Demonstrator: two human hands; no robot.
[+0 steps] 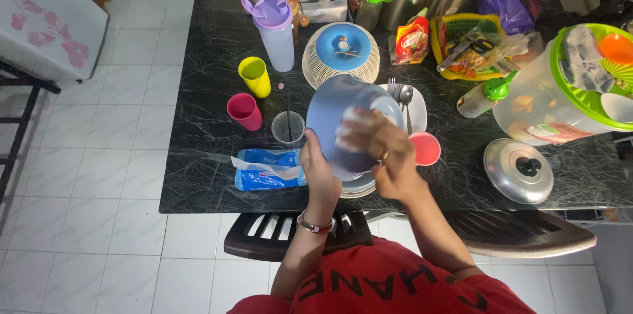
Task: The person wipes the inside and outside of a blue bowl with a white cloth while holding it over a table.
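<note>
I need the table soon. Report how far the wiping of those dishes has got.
Done: cannot tell; nothing is visibly marked as wiped. In hand: the left hand holds a blue bowl tilted up while the right hand presses a white wipe into it. Left: plates stacked beneath, plus the pink cup, yellow cup and clear cup.

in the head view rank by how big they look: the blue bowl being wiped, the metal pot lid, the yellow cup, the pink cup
1. blue bowl, though held up nearer the camera
2. metal pot lid
3. yellow cup and pink cup: too alike to rank
</note>
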